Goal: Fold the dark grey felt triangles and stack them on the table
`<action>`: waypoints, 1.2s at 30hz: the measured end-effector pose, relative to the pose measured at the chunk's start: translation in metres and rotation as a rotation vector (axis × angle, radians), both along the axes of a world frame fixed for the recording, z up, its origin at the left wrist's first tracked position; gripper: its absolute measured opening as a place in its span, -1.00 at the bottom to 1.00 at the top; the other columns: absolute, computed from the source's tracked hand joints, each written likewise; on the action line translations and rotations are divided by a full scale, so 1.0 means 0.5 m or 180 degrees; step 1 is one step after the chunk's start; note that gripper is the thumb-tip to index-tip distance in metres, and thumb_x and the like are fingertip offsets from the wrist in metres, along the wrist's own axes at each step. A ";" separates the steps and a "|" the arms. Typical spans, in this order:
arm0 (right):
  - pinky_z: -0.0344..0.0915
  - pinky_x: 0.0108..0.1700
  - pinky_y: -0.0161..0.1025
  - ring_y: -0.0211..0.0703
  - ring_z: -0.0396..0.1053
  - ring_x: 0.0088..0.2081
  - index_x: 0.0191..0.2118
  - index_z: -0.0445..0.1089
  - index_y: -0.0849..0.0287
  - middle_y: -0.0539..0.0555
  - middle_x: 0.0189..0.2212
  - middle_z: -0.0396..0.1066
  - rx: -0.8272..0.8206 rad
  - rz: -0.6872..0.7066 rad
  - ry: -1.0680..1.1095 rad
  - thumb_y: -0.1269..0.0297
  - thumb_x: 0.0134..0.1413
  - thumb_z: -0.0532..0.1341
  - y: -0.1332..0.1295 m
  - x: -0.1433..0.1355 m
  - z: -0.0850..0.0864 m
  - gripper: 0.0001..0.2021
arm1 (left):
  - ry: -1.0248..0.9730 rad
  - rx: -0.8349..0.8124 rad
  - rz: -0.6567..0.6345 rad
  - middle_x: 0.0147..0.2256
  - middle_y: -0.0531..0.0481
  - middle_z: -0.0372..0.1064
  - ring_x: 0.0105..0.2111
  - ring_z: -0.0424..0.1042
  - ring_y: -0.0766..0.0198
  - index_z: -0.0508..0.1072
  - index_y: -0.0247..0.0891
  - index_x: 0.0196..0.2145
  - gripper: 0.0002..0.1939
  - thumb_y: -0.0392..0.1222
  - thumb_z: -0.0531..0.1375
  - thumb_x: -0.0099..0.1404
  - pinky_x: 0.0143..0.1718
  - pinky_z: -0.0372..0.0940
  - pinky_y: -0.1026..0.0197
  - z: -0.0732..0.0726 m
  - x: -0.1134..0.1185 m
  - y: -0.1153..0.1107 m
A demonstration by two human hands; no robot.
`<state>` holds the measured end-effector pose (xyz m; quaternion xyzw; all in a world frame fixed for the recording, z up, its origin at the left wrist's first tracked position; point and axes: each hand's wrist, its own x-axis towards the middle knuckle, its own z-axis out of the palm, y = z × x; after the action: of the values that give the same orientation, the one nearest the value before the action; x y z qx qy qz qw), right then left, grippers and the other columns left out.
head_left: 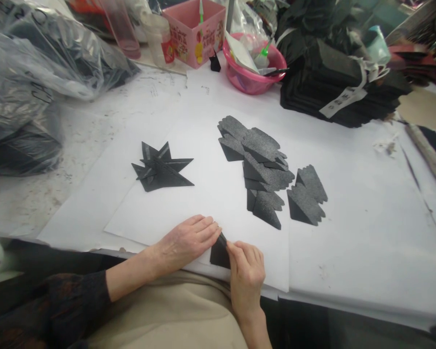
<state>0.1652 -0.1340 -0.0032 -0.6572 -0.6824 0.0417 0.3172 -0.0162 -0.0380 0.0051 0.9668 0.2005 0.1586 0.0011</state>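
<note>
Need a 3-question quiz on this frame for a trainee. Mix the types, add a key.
1. Multiple choice: the bowl beside the black bundle is: A) blue; B) pink; C) white.
2. True or false: a white tag hangs at the front of the black bundle.
3. Short answer: what is between the fingertips of the left hand and those of the right hand?

Key:
1. B.
2. True.
3. A black piece, near the front edge of the table.
</note>
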 end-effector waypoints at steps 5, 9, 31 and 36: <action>0.21 -0.10 -0.22 -0.23 0.29 -0.22 -0.14 0.46 0.16 0.05 -0.29 0.41 -0.0105 0.0143 -0.0023 0.51 0.21 0.21 -0.018 0.011 -0.002 -0.84 | -0.0007 -0.0018 0.0021 0.00 -0.14 0.39 0.06 0.31 0.07 0.37 -0.36 0.07 -0.71 -0.36 0.03 0.45 0.06 0.26 0.04 0.003 -0.006 -0.004; 0.22 -0.10 -0.21 -0.22 0.27 -0.20 -0.09 0.46 0.17 0.08 -0.27 0.40 -0.0088 0.0175 -0.0146 0.51 0.24 0.17 -0.024 0.008 -0.001 -0.80 | 0.0033 -0.0011 0.0044 0.01 -0.16 0.37 0.08 0.31 0.03 0.37 -0.37 0.08 -0.70 -0.35 0.04 0.44 0.07 0.25 0.01 0.000 -0.008 -0.011; 0.21 -0.08 -0.17 -0.19 0.27 -0.22 -0.08 0.45 0.16 0.07 -0.27 0.42 -0.0101 0.0107 -0.0162 0.46 0.24 0.18 0.003 -0.010 0.000 -0.81 | -0.0141 -0.0130 -0.0222 -0.07 -0.16 0.40 0.02 0.35 0.15 0.38 -0.43 0.00 -0.77 -0.40 0.08 0.41 0.12 0.25 0.08 0.003 0.010 0.003; 0.23 -0.02 -0.17 -0.21 0.30 -0.20 -0.16 0.45 0.15 0.04 -0.29 0.43 -0.0028 0.0054 0.0024 0.49 0.20 0.22 -0.014 0.012 -0.001 -0.85 | -0.0119 -0.0240 -0.0078 -0.06 -0.17 0.40 0.04 0.34 0.14 0.35 -0.38 0.05 -0.73 -0.38 0.07 0.42 0.10 0.26 0.06 0.005 0.009 -0.005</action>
<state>0.1709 -0.1410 -0.0036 -0.6527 -0.6865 0.0498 0.3166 -0.0116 -0.0402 0.0079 0.9653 0.1944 0.1689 0.0433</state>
